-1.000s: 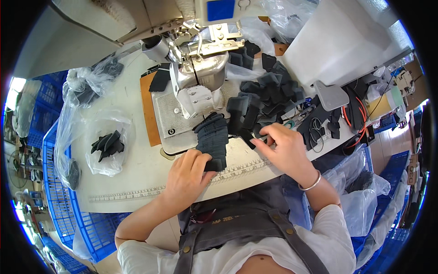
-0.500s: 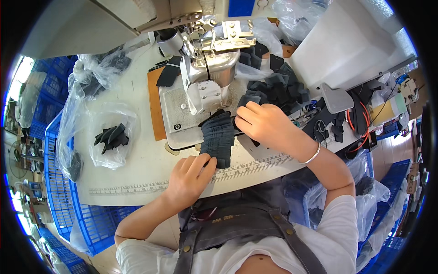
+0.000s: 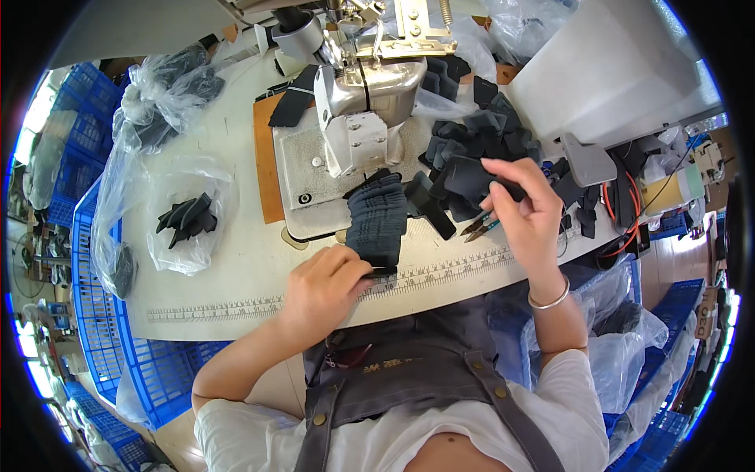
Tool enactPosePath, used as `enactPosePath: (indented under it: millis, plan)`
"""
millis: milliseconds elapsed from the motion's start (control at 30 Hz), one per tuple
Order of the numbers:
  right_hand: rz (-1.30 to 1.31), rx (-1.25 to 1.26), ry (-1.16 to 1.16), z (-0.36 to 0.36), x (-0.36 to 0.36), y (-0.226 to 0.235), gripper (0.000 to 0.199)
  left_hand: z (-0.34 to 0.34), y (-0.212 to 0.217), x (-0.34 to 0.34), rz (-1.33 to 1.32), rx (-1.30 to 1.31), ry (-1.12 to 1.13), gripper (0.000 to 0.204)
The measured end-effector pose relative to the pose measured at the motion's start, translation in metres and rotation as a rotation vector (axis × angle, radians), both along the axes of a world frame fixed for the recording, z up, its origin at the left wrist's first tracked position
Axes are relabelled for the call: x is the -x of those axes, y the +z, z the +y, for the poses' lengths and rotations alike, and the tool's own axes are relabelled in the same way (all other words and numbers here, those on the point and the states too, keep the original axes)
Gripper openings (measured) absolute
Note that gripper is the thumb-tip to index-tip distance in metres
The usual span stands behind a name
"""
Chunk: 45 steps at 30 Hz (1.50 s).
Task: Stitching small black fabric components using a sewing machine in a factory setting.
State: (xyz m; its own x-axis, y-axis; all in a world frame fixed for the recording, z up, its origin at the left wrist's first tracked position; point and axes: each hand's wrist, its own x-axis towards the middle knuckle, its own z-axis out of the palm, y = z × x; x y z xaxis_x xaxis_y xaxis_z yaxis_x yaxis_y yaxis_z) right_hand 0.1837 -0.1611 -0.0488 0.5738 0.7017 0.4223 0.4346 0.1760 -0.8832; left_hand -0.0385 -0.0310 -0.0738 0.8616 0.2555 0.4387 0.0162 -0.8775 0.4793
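Observation:
A fanned row of dark grey fabric pieces (image 3: pixel 377 216) lies in front of the sewing machine (image 3: pixel 366 110). My left hand (image 3: pixel 324 287) is closed at its near end, thumb and fingers pinching the last pieces. Off to the right, my right hand (image 3: pixel 531 208) pinches a single dark fabric piece (image 3: pixel 469 178) by its right edge, raised above the table. Beneath and behind it spreads a loose heap of similar pieces (image 3: pixel 499 130). Thread snips (image 3: pixel 481 226) lie partly under my right hand's fingers, next to another dark piece (image 3: pixel 429 206).
A printed ruler scale (image 3: pixel 236 308) runs along the table's front edge. A clear bag (image 3: pixel 189 244) with dark pieces rests at left, beside a blue crate (image 3: pixel 141 370). A grey machine housing (image 3: pixel 605 79) and an orange cable (image 3: pixel 629 208) stand at right.
My right hand has moved right from beside the row and now holds up a dark piece. My left hand stays at the row's near end. The view has shifted slightly.

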Motion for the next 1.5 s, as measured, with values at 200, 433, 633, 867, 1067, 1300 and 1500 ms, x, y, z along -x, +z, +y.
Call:
enactPosePath:
  millis: [200, 433, 633, 867, 1067, 1300, 1500]
  plan:
    - [0.155, 0.047, -0.03, -0.017, 0.001, -0.003, 0.02, 0.023, 0.03, -0.008, 0.205, 0.529, 0.15, 0.012]
    - [0.618, 0.0, 0.041, -0.015, 0.007, -0.015, 0.021, 0.046, 0.017, -0.033, 0.131, 0.429, 0.155, 0.012]
    - [0.544, 0.039, 0.07, 0.003, 0.036, 0.001, 0.013, 0.042, 0.038, -0.032, -0.058, 0.486, 0.037, 0.011]
    - [0.586, -0.151, 0.259, 0.014, 0.069, 0.026, 0.008, 0.026, 0.083, -0.043, -0.029, 1.105, -0.137, 0.008]
    - [0.068, 0.089, 0.367, 0.014, 0.049, 0.044, 0.013, 0.022, 0.089, -0.039, -0.154, 1.061, -0.21, 0.008]
    - [0.322, 0.04, 0.42, 0.023, 0.054, 0.038, 0.013, 0.029, 0.079, -0.043, -0.173, 1.082, -0.264, 0.008]
    - [0.322, 0.012, 0.434, 0.023, 0.057, 0.036, 0.011, 0.028, 0.079, -0.04, -0.181, 1.115, -0.274, 0.008]
